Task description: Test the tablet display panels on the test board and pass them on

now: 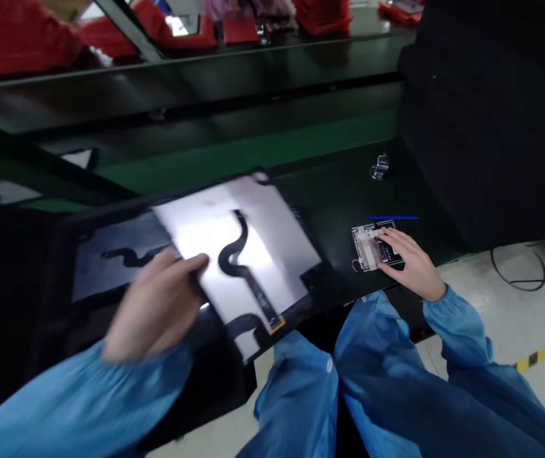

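Note:
My left hand [151,308], a little blurred, grips the left edge of a flat silvery display panel [282,235], its thumb on top. A curved black ribbon cable [234,257] runs down the panel, with a gold-edged connector at its lower end. The panel is tilted above the dark bench. On the right, my right hand [413,264] has its thumb and fingers closed about the right side of a small circuit board [365,248] with pale tape across it. A short thin wire curls at the board's left corner.
Behind the board lies a blue pen-like stick [393,217], and farther back a small clear-and-silver part [379,166]. Another panel with a black cable [119,254] rests at left. Red bundles [19,38] fill the shelf above. A large black block [491,127] stands at right.

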`<action>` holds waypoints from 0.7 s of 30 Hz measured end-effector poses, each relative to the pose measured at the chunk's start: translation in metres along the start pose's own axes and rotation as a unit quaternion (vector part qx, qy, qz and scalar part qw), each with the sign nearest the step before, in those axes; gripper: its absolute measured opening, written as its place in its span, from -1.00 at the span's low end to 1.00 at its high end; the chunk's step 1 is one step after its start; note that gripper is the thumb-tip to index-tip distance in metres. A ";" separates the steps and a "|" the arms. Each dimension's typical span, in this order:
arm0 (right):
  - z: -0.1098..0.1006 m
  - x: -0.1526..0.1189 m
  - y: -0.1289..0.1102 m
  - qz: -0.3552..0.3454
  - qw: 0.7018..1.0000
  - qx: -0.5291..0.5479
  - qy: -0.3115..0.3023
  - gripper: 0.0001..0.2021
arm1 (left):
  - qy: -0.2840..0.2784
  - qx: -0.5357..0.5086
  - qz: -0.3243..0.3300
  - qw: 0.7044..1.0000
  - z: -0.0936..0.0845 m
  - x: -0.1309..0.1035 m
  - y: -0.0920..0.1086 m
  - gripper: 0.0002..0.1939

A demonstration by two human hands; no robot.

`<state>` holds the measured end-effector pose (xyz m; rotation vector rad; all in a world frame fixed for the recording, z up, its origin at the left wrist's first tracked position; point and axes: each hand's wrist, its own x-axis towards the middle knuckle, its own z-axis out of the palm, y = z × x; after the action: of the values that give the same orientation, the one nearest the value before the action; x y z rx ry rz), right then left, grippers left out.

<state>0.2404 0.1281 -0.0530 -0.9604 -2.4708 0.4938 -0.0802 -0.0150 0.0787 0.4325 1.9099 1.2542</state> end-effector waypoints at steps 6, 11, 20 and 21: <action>0.022 -0.015 0.000 0.013 0.999 -0.034 -0.011 -0.46 | -0.082 -0.104 -0.091 0.987 0.063 0.067 -0.030 -0.77; 0.025 -0.016 -0.001 0.033 0.999 -0.035 -0.011 -0.44 | -0.097 -0.096 -0.065 0.989 0.073 0.106 -0.048 -0.74; 0.023 -0.019 -0.006 0.027 0.999 -0.045 0.006 -0.41 | -0.057 0.342 0.304 0.887 0.047 0.109 -0.067 -0.44; 0.023 -0.019 -0.006 0.027 0.999 -0.043 0.005 -0.41 | -0.065 0.357 0.326 0.873 0.047 0.105 -0.065 -0.53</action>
<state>0.2378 0.1074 -0.0744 -1.0631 -2.4811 0.4020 -0.1008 0.0527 -0.0329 1.6130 2.1376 0.7969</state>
